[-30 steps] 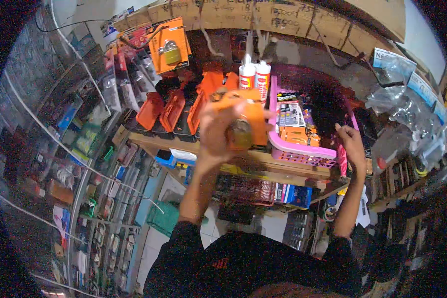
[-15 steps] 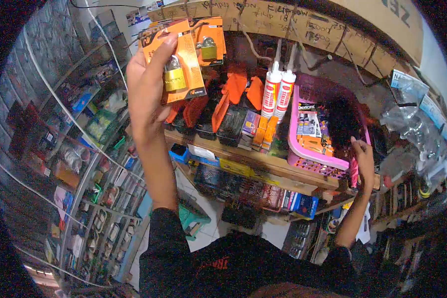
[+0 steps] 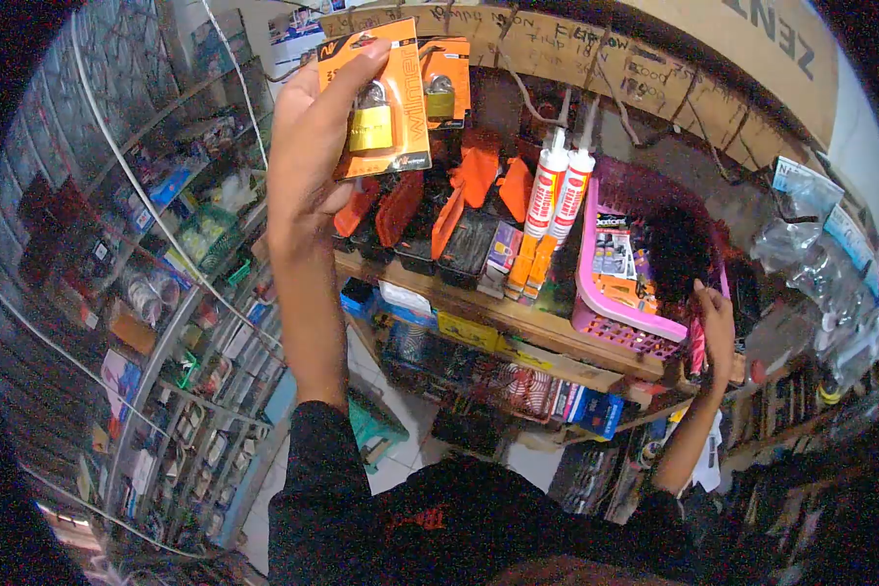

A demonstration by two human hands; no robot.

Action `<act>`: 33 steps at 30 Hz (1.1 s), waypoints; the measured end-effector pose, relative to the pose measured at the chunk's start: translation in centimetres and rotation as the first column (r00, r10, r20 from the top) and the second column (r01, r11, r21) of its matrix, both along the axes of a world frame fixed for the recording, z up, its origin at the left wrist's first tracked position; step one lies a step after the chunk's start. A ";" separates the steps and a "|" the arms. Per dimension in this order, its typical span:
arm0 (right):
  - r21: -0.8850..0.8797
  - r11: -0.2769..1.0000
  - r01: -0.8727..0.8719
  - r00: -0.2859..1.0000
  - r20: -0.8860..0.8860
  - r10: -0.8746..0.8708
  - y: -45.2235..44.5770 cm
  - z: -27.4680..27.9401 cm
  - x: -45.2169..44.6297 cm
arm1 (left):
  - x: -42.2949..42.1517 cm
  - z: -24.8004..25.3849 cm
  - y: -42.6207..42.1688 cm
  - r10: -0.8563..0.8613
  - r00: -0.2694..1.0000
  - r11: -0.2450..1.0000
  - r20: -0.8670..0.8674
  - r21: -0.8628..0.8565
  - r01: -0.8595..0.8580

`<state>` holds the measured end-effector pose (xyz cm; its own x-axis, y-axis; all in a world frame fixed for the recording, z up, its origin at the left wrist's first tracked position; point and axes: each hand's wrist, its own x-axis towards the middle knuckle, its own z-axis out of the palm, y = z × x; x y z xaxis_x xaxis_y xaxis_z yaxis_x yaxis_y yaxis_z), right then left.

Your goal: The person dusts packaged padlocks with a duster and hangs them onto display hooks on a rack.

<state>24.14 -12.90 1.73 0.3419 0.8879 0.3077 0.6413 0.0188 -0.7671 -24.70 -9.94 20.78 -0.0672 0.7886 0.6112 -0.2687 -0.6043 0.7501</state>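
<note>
My left hand (image 3: 308,146) is raised at the upper left, its thumb pressed on the front of an orange carded padlock (image 3: 371,122). The padlock has a brass body and sits upright on its card. Another orange carded padlock (image 3: 440,96) shows just behind to the right; whether it hangs or is also held, I cannot tell. At the lower right, my right hand (image 3: 716,327) has its fingers curled over the near right rim of a pink plastic basket (image 3: 584,278). Packaged goods (image 3: 620,259) lie inside the basket, whose far part is dark.
Two silicone sealant tubes (image 3: 560,190) stand left of the basket. Black bins with orange flaps (image 3: 396,210) line the wooden shelf (image 3: 439,288). Plastic bags (image 3: 816,254) hang at right, crowded racks (image 3: 181,332) fill the left, and a green stool (image 3: 373,435) stands below.
My left hand and the carded padlock have shifted up and to the right in view. The view itself has turned slightly. My right hand stays at the basket's rim.
</note>
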 end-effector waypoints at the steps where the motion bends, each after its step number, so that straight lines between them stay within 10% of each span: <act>1: 0.033 0.999 -0.021 1.000 -0.016 0.022 0.0 -0.1 0.0 | 0.0 0.1 -0.1 0.009 1.000 1.000 -0.017 -0.015 -0.009; 22: -0.024 0.999 0.026 0.994 0.104 -0.023 -0.6 0.2 -0.2 | 3.4 -3.0 0.8 0.062 0.995 0.993 0.078 -0.108 -0.053; 33: -0.008 0.998 0.068 0.987 0.145 -0.067 -1.7 0.7 -0.7 | 6.4 -7.9 2.7 -0.135 0.883 0.977 0.450 -0.087 0.194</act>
<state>23.43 -14.60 2.42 0.3539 0.8684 0.3473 0.7449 -0.0372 -0.6661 -18.30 -7.21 12.88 -0.1682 0.8797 0.4447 -0.6753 -0.4315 0.5981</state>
